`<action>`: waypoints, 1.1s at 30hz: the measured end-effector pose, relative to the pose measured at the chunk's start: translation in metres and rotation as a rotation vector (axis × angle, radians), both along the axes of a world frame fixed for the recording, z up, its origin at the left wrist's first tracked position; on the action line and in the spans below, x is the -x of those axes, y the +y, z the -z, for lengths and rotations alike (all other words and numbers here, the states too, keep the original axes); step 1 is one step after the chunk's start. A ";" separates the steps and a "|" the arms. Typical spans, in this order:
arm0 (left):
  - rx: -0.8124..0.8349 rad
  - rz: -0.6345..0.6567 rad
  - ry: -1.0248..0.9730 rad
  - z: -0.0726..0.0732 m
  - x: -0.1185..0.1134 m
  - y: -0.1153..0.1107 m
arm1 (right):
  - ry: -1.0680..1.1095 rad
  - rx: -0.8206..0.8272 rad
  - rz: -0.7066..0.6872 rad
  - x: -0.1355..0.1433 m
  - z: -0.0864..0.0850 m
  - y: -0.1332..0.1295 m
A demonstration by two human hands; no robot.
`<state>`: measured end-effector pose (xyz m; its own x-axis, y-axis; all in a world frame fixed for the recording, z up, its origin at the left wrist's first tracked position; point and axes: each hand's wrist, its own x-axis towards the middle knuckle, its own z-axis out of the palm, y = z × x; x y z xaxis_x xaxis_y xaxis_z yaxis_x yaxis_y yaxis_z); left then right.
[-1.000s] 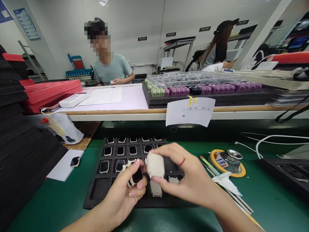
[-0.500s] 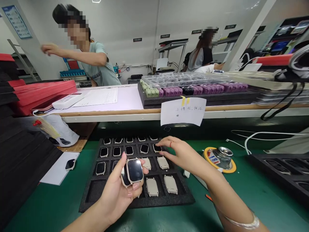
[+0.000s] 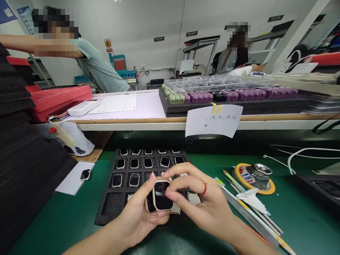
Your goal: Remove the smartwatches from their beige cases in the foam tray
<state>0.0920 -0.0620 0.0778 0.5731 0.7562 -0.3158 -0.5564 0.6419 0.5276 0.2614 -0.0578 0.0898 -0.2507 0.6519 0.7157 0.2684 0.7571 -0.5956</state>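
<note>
Over tray [image 3: 112, 204]; pale watch [image 3: 162, 202], black-faced; left grip [image 3: 140, 216] pinching it; right grip [image 3: 203, 198] unclear

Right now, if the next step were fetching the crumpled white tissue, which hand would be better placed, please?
The right hand, probably: it is nearer the tissue and seems only to touch the front watch, while the left hand holds that one and the watch behind it.

Green table [image 3: 305, 219] below raised shelf [image 3: 127, 126], pale wall [image 3: 146, 17] w/ sm. dark signs [image 3: 159, 39] behind shelf, slanted white pillar [image 3: 295, 35] behind shelf's rt. end, tall stand [image 3: 203, 41] beyond shelf
</note>
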 end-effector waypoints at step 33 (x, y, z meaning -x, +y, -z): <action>-0.105 -0.012 0.144 -0.002 0.003 -0.002 | -0.289 -0.321 0.021 -0.002 -0.009 -0.013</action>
